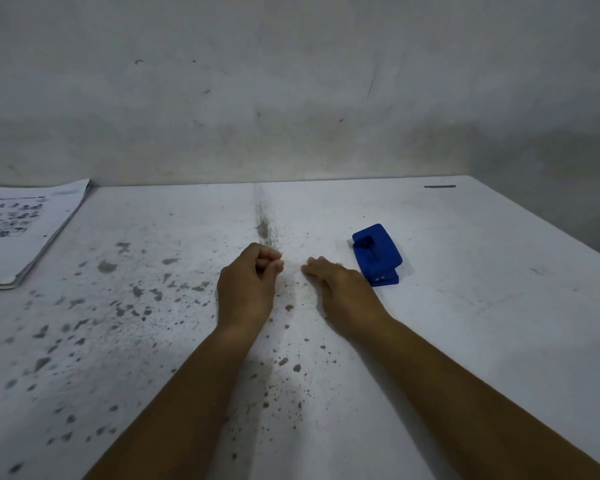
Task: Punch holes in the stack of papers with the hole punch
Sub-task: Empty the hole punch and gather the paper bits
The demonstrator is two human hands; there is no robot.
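Head view: 1 picture, looking down over both forearms onto a white surface (465, 306) flecked with grey stains.
Left hand (248, 287): curled into a loose fist, fingers folded in against the thumb, holding nothing, resting at the middle of the surface.
Right hand (342, 294): flat, palm down, fingers stretched forward and close together, holding nothing.
Hole punch (376, 252): blue, lying on the surface just beside the right hand, on its far right side; whether they touch cannot be told.
Stack of papers (21, 233): printed sheets at the far left edge, well apart from both hands.
Wall (291, 91): pale, scuffed, behind the surface.
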